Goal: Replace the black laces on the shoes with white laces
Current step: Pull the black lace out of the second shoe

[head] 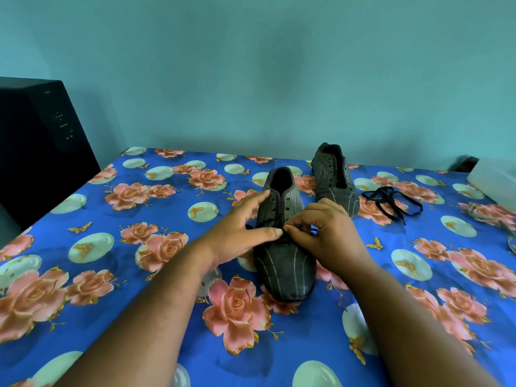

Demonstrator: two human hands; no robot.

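Floral sheet (111, 275): near shoe (282, 247) toe toward camera; right hand (326, 233) fingers pinching black lace (268, 220), left hand (240, 230) fingers spread.

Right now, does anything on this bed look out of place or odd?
Mostly the far shoe: it has tipped onto its side, eyelets empty, with a loose black lace tangled on the sheet beside it. The near shoe stands upright under both hands.

Flat surface covered in a bright blue cloth printed with pink roses and pale ovals (117, 275), a dark grey pinstriped shoe (284, 266) near centre, a second matching unlaced shoe (332, 177) behind it, a loose black lace (391, 201) just right of that, a white box (494, 181) at far right edge
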